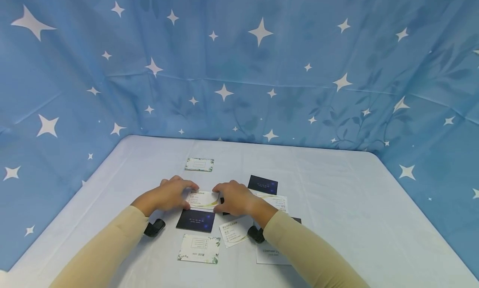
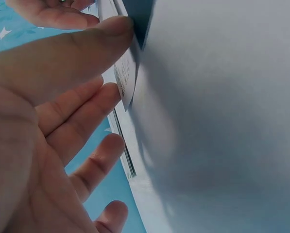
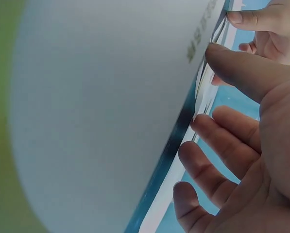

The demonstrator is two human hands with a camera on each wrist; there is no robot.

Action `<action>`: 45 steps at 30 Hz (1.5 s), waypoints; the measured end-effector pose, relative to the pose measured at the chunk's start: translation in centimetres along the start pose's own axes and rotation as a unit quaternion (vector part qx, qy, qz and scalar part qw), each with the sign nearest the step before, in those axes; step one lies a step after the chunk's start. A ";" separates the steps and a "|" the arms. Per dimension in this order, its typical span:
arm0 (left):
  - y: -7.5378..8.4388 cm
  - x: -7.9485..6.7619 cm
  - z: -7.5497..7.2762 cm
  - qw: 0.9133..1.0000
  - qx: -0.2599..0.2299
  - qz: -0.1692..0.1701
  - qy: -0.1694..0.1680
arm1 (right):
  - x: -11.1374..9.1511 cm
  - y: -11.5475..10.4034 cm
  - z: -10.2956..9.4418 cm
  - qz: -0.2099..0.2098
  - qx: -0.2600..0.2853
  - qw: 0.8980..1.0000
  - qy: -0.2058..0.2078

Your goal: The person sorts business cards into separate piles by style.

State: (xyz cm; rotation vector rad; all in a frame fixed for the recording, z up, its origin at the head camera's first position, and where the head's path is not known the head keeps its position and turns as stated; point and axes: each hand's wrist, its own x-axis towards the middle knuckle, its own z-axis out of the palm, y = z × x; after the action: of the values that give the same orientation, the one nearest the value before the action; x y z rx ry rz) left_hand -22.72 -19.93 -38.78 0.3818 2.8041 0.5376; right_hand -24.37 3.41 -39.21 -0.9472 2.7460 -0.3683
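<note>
A white business card point(image 1: 203, 199) with a gold curve lies between my two hands near the middle of the table. My left hand point(image 1: 170, 195) holds its left end, thumb at the near corner and index finger at the far one. At the right end my right hand point(image 1: 238, 198) grips the card the same way. In the left wrist view the left hand point(image 2: 52, 121) has its thumb on the card point(image 2: 127, 77), whose edge stands slightly off the cloth. The right hand point(image 3: 247, 111) shows its other fingers loosely bent. A dark blue card point(image 1: 196, 220) lies just in front.
A leaf-bordered card point(image 1: 199, 164) lies farther back, another leaf-bordered card point(image 1: 199, 249) nearer. To the right are a dark card point(image 1: 263, 184), a tilted white card point(image 1: 235, 232) and a company card point(image 1: 271, 254), some overlapping. A starry blue curtain point(image 1: 239, 72) hangs behind the white table point(image 1: 337, 188).
</note>
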 end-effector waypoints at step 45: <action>1.7 -5.9 1.4 0.988 -0.101 0.113 -0.002 | -5.8 -2.9 0.0 -0.034 0.103 0.994 -0.014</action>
State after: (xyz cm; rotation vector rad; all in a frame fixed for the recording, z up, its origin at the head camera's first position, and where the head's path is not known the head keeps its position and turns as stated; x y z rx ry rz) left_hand -16.47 -19.75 -38.18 0.6613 2.6837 0.8591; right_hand -18.26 4.84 -37.61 -0.9833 2.5948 -0.6303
